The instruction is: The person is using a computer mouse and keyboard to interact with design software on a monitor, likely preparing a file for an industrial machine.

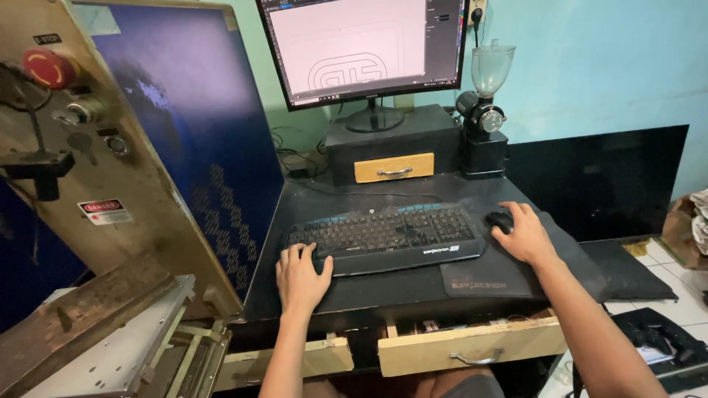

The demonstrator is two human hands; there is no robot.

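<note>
Just below the hands, a wooden drawer [472, 346] stands slightly open. The left hand [301, 276] rests flat, fingers spread, on the keyboard's [387, 236] near left corner. Well apart, the right hand [525, 232] cups the black mouse [499, 220]. Beyond both stands a monitor [365, 48].

1. A wide black-framed monitor [363, 50] stands behind the keyboard [383, 237], its screen pale pink with thin outline drawings and dark side panels.
2. A small rectangular red, black and white warning label [105, 211] sits far left of the keyboard, on the beige machine panel [133, 184].
</note>
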